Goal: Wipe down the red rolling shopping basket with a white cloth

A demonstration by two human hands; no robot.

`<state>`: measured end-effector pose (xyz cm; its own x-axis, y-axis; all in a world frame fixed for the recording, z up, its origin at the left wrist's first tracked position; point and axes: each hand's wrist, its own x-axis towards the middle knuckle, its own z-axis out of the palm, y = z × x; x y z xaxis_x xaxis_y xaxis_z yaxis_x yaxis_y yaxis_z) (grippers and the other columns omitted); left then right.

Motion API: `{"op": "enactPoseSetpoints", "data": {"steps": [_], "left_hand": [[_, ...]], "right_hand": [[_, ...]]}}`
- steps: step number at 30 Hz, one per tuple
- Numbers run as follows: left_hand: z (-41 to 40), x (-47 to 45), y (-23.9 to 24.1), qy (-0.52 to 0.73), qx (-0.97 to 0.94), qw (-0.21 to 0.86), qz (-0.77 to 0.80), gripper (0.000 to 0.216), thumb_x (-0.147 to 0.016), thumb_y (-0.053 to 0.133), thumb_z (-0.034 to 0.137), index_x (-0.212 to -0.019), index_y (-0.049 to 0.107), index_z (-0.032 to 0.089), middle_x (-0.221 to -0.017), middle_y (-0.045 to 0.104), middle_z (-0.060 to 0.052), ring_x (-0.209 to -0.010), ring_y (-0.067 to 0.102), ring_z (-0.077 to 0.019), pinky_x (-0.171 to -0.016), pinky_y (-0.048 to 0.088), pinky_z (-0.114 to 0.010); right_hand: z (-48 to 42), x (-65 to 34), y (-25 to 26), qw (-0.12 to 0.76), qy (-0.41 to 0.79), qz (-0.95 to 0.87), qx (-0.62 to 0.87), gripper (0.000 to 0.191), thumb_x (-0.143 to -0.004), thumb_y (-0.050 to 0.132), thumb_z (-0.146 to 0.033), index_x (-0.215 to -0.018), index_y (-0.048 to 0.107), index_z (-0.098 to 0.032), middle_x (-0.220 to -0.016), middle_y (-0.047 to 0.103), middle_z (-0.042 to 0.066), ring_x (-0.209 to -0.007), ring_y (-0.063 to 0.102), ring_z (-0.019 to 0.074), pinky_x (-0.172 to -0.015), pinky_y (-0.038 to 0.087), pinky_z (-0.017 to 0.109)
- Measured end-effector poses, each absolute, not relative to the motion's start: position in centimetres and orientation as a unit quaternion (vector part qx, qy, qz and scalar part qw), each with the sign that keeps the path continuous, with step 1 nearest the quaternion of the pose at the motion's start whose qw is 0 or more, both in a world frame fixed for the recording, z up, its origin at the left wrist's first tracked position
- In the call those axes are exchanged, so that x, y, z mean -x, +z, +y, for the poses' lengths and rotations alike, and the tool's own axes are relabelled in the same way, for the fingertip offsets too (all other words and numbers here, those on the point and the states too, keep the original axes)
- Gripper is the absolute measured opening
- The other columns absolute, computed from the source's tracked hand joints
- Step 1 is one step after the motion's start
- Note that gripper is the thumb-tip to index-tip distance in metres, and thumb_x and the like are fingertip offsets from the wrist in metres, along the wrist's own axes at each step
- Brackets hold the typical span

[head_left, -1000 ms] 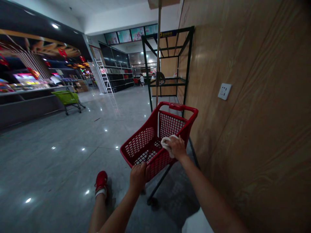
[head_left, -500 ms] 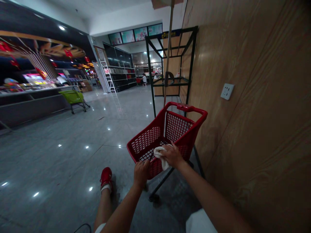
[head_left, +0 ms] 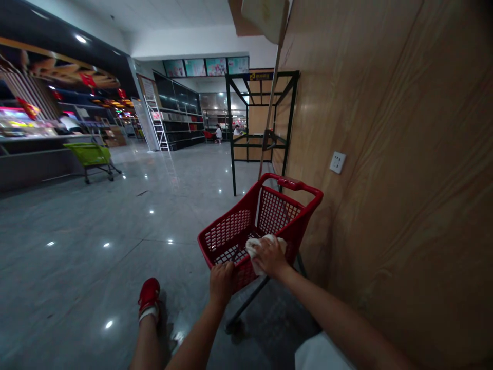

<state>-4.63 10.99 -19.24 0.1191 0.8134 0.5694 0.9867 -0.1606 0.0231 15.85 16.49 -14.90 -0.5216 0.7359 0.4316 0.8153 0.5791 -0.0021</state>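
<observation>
A red plastic shopping cart (head_left: pixel 228 228) with perforated sides stands in front of me, its handle at the far end. My left hand (head_left: pixel 222 281) is closed over the near corner of its rim. Under the curled fingers of my right hand (head_left: pixel 269 257) is a white cloth (head_left: pixel 252 247), pressed against the top of the cart's near right side. The cloth drapes over the rim there, and part of it is hidden by the hand.
A wooden wall with a socket (head_left: pixel 338 162) rises close on the right. Behind the cart stands a dark metal frame (head_left: pixel 232 139). A green cart (head_left: pixel 89 155) is by the counter at left. A white ladder (head_left: pixel 158 123) and several people are farther back.
My right hand and the cloth have shifted slightly right along the cart's rim. My left hand keeps its hold. The view has turned a little, so the background sits lower.
</observation>
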Motion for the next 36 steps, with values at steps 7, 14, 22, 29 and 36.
{"op": "enactPoseSetpoints", "data": {"steps": [7,14,22,29,36], "left_hand": [[10.8,6.5,-18.5,-0.206,0.764,0.105,-0.602,0.013,-0.085,0.051,0.027,-0.078,0.060,0.021,-0.072,0.064,-0.003,-0.074,0.059,-0.0187,-0.070,0.040,-0.029],[10.5,10.0,-18.2,-0.175,0.788,0.070,-0.586,0.013,-0.085,0.052,0.028,-0.077,0.059,0.021,-0.076,0.064,-0.003,-0.078,0.060,-0.0181,-0.073,0.043,-0.028],[8.3,8.5,-16.1,-0.231,0.769,0.101,-0.587,0.029,-0.084,0.054,0.033,-0.110,0.059,0.019,-0.107,0.065,-0.009,-0.101,0.058,-0.0232,-0.097,0.039,-0.040],[8.7,-3.9,-14.5,-0.234,0.777,0.054,-0.581,0.061,-0.082,0.055,0.034,-0.138,0.040,0.015,-0.130,0.054,-0.015,-0.121,0.046,-0.0279,-0.106,0.031,-0.048],[7.4,-1.9,-15.9,-0.198,0.785,0.104,-0.578,0.059,-0.079,0.047,0.014,-0.138,0.041,0.015,-0.128,0.052,-0.016,-0.116,0.047,-0.0274,-0.104,0.032,-0.046]], "right_hand": [[15.2,-14.3,-12.7,0.100,-0.117,-0.894,0.422,0.029,-0.093,0.044,-0.023,-0.118,0.060,-0.024,-0.114,0.064,0.009,-0.101,0.056,0.0225,-0.092,0.036,0.040],[18.3,-27.1,-7.6,0.070,-0.205,-0.834,0.508,0.032,-0.089,0.051,-0.023,-0.120,0.060,-0.024,-0.119,0.063,0.010,-0.112,0.052,0.0252,-0.103,0.026,0.044],[15.2,-27.2,-9.9,0.140,-0.231,-0.787,0.555,0.032,-0.091,0.043,-0.020,-0.116,0.063,-0.020,-0.126,0.059,0.012,-0.116,0.049,0.0269,-0.105,0.020,0.047],[11.8,-24.8,-9.8,0.130,-0.242,-0.794,0.543,0.034,-0.093,0.038,-0.016,-0.117,0.062,-0.022,-0.117,0.063,0.011,-0.106,0.053,0.0254,-0.101,0.026,0.045],[8.7,-22.7,-9.7,0.143,-0.240,-0.815,0.508,0.048,-0.094,0.040,-0.014,-0.138,0.045,-0.035,-0.125,0.059,0.008,-0.106,0.053,0.0243,-0.100,0.027,0.049]]}}
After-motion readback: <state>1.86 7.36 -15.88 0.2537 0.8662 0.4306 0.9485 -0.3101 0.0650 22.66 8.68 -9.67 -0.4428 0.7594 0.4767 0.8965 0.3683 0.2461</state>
